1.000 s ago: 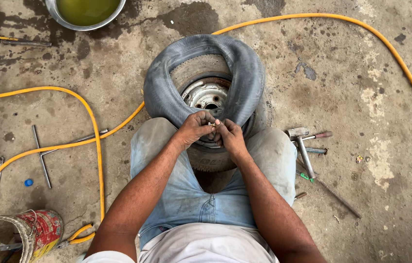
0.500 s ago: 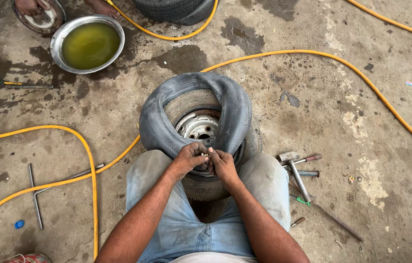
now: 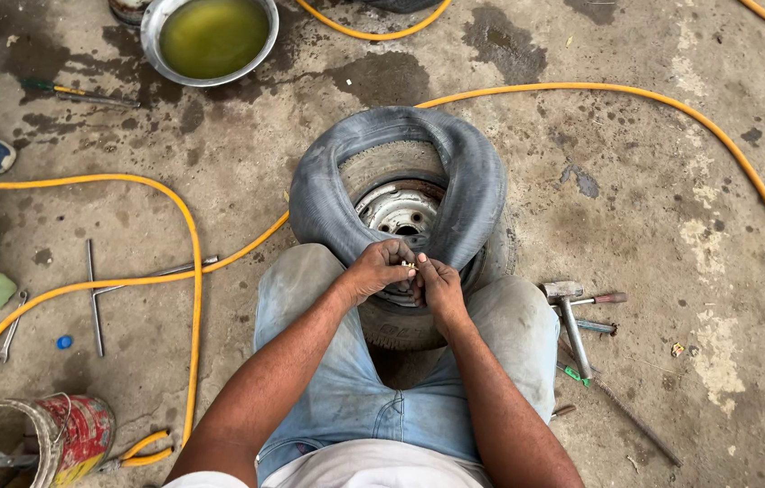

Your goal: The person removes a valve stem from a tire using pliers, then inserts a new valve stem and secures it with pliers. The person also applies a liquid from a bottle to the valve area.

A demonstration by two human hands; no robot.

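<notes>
1. Inner tube (image 3: 477,181), grey and partly slack, lies draped over a small wheel (image 3: 398,210) on the concrete floor (image 3: 654,226), directly at 12 o'clock from our knees. The wheel rests flat, its metal hub facing up.

2. We hold both hands together at the tube's near edge, at 6 o'clock on the wheel. Left hand (image 3: 379,267) and right hand (image 3: 439,287) meet fingertip to fingertip, closed narrowly around a small brass-coloured part (image 3: 409,265), which looks like the valve fitting. It is too small to identify further.

3. Key relation: the fitting sits between the two hands, touching both, with the tube's loop extending away from us toward 12 o'clock. Neither hand is clearly nearer; the left covers the fitting from 9 o'clock, the right from 4 o'clock.

4. Around the work: a yellow hose (image 3: 193,262) curves across the floor from 9 o'clock and passes behind the wheel toward 2 o'clock. A hammer (image 3: 571,316) and loose tools lie at 3 o'clock, just beside our right knee. A metal basin of greenish liquid (image 3: 212,36) stands at 11 o'clock, well apart. A T-handle wrench (image 3: 93,294) lies at 9 o'clock.
</notes>
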